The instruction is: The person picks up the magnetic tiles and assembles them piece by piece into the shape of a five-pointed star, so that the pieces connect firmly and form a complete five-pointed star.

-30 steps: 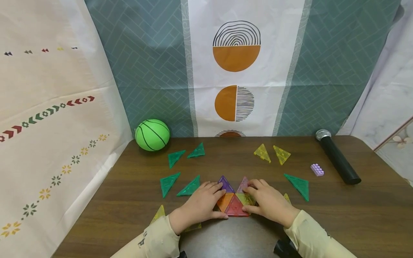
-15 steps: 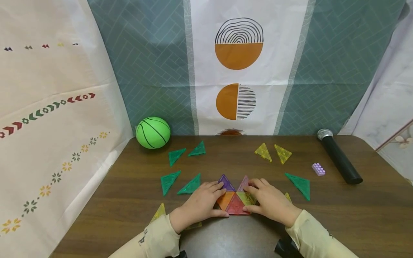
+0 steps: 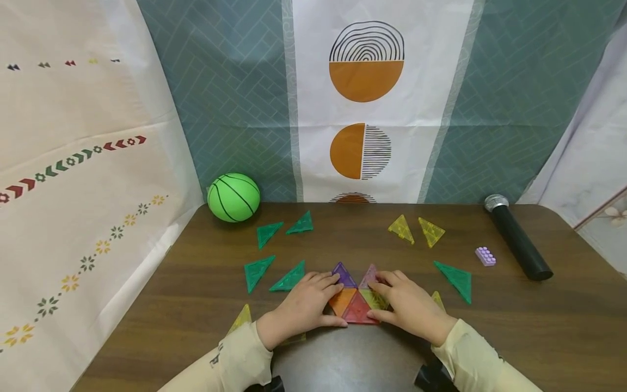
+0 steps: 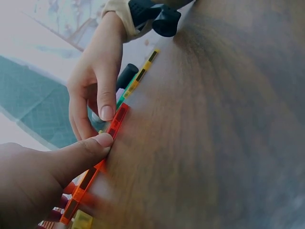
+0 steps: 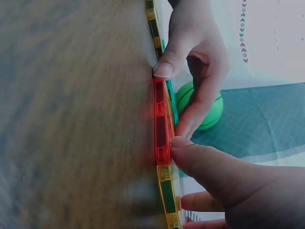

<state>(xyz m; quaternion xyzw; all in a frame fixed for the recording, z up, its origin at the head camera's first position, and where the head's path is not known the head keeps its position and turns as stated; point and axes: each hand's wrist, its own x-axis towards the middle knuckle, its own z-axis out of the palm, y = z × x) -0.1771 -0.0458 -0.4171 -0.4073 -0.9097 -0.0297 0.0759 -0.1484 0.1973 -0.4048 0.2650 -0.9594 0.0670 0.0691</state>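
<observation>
At the near edge of the dark wooden worktop (image 3: 539, 326), two hands in cream sleeves frame a small flat cluster of translucent triangle tiles (image 3: 356, 296). The left hand (image 3: 303, 307) lies over the cluster's left side, fingers spread across the orange and purple pieces and thumb set against the near edge of the red tile (image 3: 359, 314). The right hand (image 3: 409, 307) mirrors it, fingers over the yellow-green and pink pieces and thumb on the same red edge. Neither hand lifts or grips a piece; both press from opposite sides, which seems meant to keep the tiles squeezed edge to edge and flat. The wrist views show this closely: the two thumb tips (image 4: 101, 140) meet the thin red edge (image 5: 162, 121) from either end.

Just beside the left sleeve a pale yellow triangle (image 3: 240, 319) pokes out, and another yellow piece (image 3: 437, 300) peeks from behind the right hand. Slightly farther out, loose green triangles (image 3: 274, 272) lie to the left and one green triangle (image 3: 456, 278) to the right, fanned round the cluster within easy reach. Beyond them sit two more green triangles (image 3: 284, 228) and two yellow triangles (image 3: 416, 230). Far right are a small lilac brick (image 3: 485, 256) and a black microphone (image 3: 518, 238). At the far left corner a green ball (image 3: 233, 197) rests against the patterned cloth backdrop (image 3: 364, 98).
</observation>
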